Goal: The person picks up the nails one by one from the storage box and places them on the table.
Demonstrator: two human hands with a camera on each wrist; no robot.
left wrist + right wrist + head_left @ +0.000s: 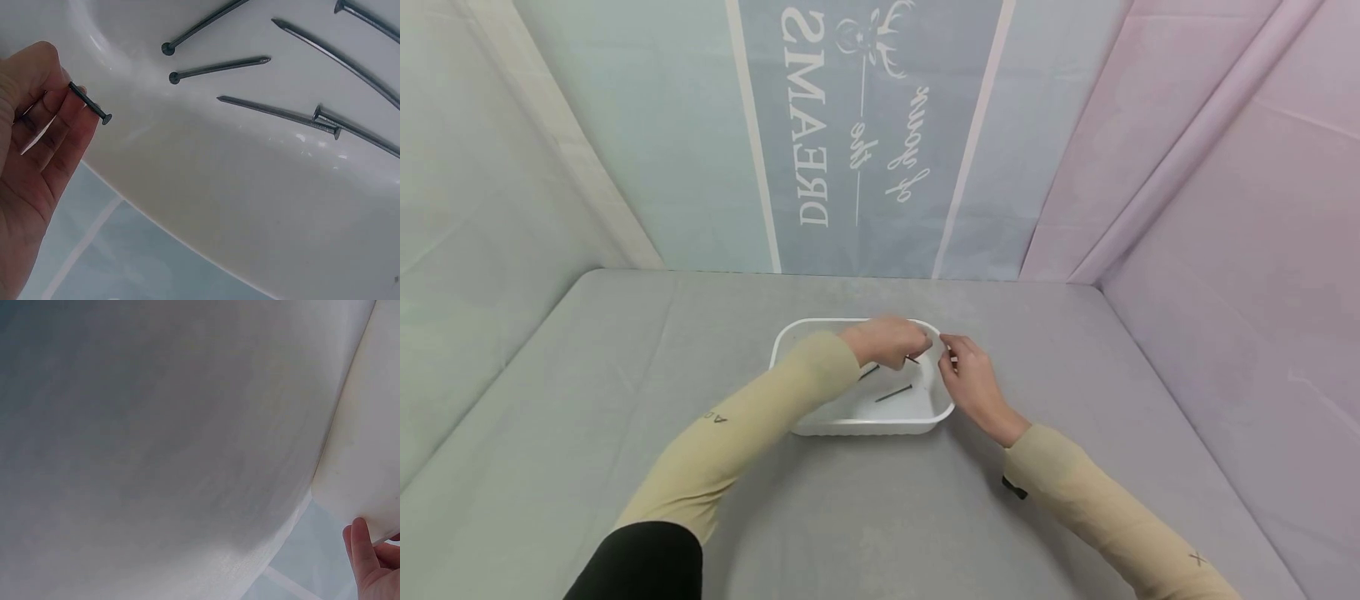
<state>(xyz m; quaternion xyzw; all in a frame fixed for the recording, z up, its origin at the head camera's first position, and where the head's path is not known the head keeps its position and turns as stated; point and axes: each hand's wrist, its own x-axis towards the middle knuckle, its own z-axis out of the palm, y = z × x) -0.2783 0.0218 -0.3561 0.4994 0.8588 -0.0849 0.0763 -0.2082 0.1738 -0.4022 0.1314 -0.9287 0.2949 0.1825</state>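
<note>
Over the right part of a white plastic tray (865,428), my left hand (891,342) pinches a dark metal nail (91,104) between thumb and fingers. The nail's flat head sticks out from the fingertips in the left wrist view; its other end is hidden by the hand. My right hand (973,383) holds the tray's right rim, with fingers (361,547) against the outside of the wall. Several more nails lie loose on the tray floor, among them one short nail (219,67) and a longer nail (337,60). Two nails overlap at their heads near the tray wall.
The tray stands on a grey cloth-covered table (865,517). A fabric backdrop (865,167) with mirrored lettering hangs behind it, and pale cloth walls (1247,242) rise at both sides. A small black object (1014,487) shows under the right sleeve.
</note>
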